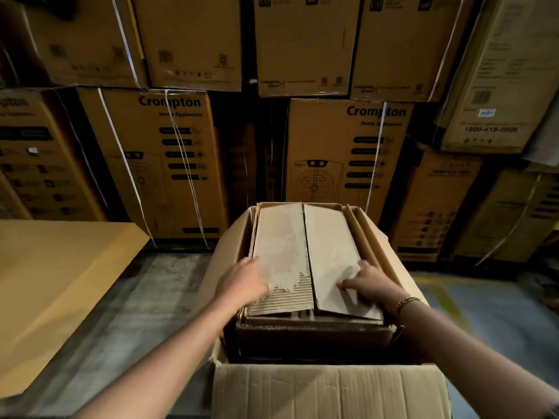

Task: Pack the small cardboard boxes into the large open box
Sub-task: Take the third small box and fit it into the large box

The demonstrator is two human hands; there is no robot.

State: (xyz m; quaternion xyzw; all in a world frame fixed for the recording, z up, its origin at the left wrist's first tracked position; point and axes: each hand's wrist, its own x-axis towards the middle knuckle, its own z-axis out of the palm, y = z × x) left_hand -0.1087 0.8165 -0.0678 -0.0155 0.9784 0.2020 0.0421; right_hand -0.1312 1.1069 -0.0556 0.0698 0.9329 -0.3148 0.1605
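The large open box (326,388) stands on the floor in front of me, its near flap folded toward me. Inside it sits a small cardboard box (305,243) with two pale, worn top flaps meeting along a centre seam. My left hand (245,282) lies flat on the left flap near its torn front edge, fingers spread. On the right flap rests my right hand (370,284), fingers spread, a bracelet on its wrist. Darker cardboard (311,337) shows lower down at the near end of the large box.
Stacked printed appliance cartons (169,158) with white straps form a wall just behind the large box. A flat tan cardboard surface (54,282) lies at the left. Grey concrete floor (142,313) runs between it and the box; yellow floor marking shows at the right.
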